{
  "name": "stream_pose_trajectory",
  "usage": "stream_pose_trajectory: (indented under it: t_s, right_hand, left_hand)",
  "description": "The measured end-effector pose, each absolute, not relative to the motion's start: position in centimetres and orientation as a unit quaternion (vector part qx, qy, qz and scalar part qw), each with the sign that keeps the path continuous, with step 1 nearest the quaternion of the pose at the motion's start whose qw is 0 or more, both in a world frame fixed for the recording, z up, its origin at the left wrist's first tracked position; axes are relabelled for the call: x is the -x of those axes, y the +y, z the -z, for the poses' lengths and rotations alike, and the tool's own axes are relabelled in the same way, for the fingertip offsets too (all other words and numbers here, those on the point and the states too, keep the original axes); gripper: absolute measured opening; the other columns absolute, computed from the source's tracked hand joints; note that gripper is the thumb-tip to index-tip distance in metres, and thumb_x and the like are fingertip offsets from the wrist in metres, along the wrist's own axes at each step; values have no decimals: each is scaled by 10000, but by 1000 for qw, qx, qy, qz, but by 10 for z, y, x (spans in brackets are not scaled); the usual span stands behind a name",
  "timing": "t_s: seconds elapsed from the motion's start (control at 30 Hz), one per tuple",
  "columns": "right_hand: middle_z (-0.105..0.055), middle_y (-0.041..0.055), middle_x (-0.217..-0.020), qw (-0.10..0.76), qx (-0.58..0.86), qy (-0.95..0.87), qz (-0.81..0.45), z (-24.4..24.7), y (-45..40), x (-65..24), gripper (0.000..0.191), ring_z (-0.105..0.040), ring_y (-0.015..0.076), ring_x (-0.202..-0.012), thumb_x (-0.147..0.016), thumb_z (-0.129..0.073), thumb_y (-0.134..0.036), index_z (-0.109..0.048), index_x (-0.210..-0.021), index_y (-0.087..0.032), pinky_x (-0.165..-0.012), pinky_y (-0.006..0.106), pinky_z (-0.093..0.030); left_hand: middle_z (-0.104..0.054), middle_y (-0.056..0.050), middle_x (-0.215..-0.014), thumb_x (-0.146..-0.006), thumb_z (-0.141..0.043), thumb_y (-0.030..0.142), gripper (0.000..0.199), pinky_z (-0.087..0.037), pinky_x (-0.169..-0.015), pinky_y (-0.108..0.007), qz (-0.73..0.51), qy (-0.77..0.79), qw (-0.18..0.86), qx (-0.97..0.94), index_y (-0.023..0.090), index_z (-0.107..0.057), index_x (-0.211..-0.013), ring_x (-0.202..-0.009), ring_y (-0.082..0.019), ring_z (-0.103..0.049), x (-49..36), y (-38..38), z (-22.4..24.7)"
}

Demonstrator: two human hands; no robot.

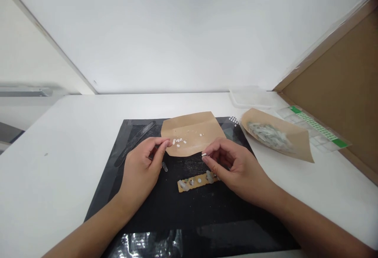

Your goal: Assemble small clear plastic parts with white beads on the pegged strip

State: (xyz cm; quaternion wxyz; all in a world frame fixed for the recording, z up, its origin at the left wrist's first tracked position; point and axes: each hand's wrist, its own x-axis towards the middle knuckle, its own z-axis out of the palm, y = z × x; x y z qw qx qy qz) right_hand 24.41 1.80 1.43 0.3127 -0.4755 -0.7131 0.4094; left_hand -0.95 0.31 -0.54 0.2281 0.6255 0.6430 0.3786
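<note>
Head view: two hands pinching above a black mat

The left hand (142, 165), left of centre in the frame, is nearly shut, thumb and index fingertip pressed together at the near-left edge of a brown sheet (193, 126); whether anything sits between them cannot be told. The right hand (240, 165), right of centre, pinches one small white piece (204, 154) between thumb and index finger, its other fingers curled in. Both forearms reach in from the lower corners.

Fine print on the one green-banded sheet (320, 126), at right, is too small to read.

At least seven white bits (178, 145) lie on the brown sheet, most grouped near the left fingertips. Below the right fingertips, one yellow strip (189, 188) on the black mat (189, 218) bears at least two translucent pieces (183, 186) and two white spots (199, 180). One clear sliver (164, 166) lies just beside the left hand; one dark stick (136, 141) slants at upper left of the mat. Right of the mat, a second brown paper (301, 143) holds a heap of clear slivers (270, 136) on the white bench (44, 175), with a clear tray (251, 97) behind.
</note>
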Motion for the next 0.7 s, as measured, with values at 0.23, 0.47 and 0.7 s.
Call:
stream_pose_trajectory:
  t_s: [0.23, 0.47, 0.7]
  right_hand:
    - [-746, -3, -891, 295, 486, -730, -379, -14, 21, -245, 108, -656, 139, -717, -973, -702, -357, -740, -1002, -260, -670, 270, -518]
    - [-698, -21, -819, 266, 464, -763, -363, -19, 21, -248, 50, -598, 119, -685, -927, -727, -270, -744, -889, -243, -659, 263, -482]
    - [-704, -16, -897, 216, 408, -792, -400, -22, 13, -247, 122, -614, 110, -713, -880, -727, -162, -775, -948, -252, -670, 250, -497]
  left_hand:
    - [-728, 38, -795, -1088, -514, 327, 273, -514, -602, -244, -401, 605, 176, -666, 250, -748, -1205, -518, -87, -558, 14, 4, 7]
    - [-710, -89, -1110, -949, -754, 311, 440, -594, -776, -305, -353, 398, 167, -830, 196, -628, -1355, -990, -209, -661, 18, -8, 1]
    - [-682, -121, -1157, -852, -850, 478, 602, -611, -850, -416, -285, 360, 171, -872, 186, -596, -1314, -1051, -272, -650, 13, -12, 6]
